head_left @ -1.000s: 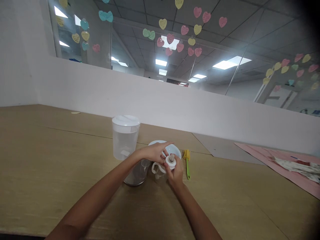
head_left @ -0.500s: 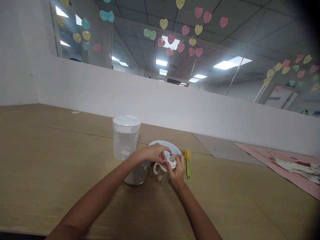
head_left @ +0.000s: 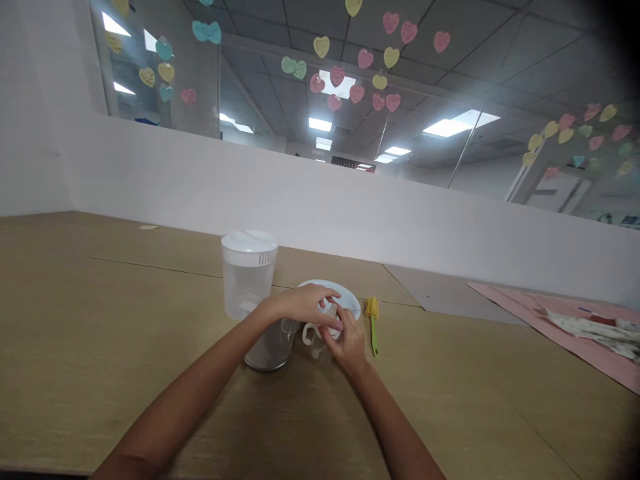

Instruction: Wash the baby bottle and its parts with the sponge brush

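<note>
A clear baby bottle [head_left: 316,349] with a white curved handle [head_left: 306,335] stands on the table, partly hidden by my hands. Its white collar [head_left: 334,331] with a clear teat [head_left: 333,310] sits at the top, between my fingers. My left hand [head_left: 310,303] reaches over from the left, thumb and fingers curled around the collar's side. From the right, my right hand [head_left: 349,341] grips the collar with thumb and fingertips. Whether the collar is seated on the bottle I cannot tell. A clear jug-like vessel with a metal-rimmed base [head_left: 267,360] stands under my left forearm.
Behind my hands lies a white plate [head_left: 353,303]. A yellow sponge brush with a green handle [head_left: 374,327] is to the right. A lidded translucent bucket [head_left: 249,277] stands at the left. Farther right, a pink cloth [head_left: 505,303] carries a patterned fabric [head_left: 580,331].
Both hands have closed in around the collar, covering more of it. The collar has tilted or lowered toward the bottle. The view has shifted slightly.
</note>
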A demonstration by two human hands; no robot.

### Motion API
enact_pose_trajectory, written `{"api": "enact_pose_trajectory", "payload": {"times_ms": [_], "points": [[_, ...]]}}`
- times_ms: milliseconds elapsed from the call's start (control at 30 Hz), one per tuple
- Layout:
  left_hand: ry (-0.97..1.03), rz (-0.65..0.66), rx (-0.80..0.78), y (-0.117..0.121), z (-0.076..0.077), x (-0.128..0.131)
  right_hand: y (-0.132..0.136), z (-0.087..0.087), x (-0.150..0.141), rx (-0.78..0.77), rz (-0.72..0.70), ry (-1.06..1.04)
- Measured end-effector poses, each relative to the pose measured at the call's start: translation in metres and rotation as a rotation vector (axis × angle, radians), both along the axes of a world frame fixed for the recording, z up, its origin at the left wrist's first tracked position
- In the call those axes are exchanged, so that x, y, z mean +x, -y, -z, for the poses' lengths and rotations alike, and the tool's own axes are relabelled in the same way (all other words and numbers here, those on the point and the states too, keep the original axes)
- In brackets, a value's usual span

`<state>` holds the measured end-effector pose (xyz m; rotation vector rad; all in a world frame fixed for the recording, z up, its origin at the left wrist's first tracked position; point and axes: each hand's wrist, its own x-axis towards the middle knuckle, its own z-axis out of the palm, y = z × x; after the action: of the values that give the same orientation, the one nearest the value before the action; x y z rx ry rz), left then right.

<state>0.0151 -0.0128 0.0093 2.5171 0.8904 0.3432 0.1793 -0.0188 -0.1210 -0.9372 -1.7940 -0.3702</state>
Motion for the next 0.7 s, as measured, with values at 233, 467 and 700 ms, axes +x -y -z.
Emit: {"api": "enact_pose_trajectory", "payload": {"times_ms": [233,467,700], "points": [[-0.078,-0.108,0.245,0.002,0.019,0.021,-0.001,0.003,0.002,-0.043,0.004,-0.029],[-0.035,-0.068,0.252,0.004,0.016,0.016,-0.004,0.007,0.003,-0.109,0.034,-0.042],[-0.060,-0.134,0.269,0.004,0.016,0.022,-0.002,0.005,0.001,-0.108,0.015,-0.086]]}}
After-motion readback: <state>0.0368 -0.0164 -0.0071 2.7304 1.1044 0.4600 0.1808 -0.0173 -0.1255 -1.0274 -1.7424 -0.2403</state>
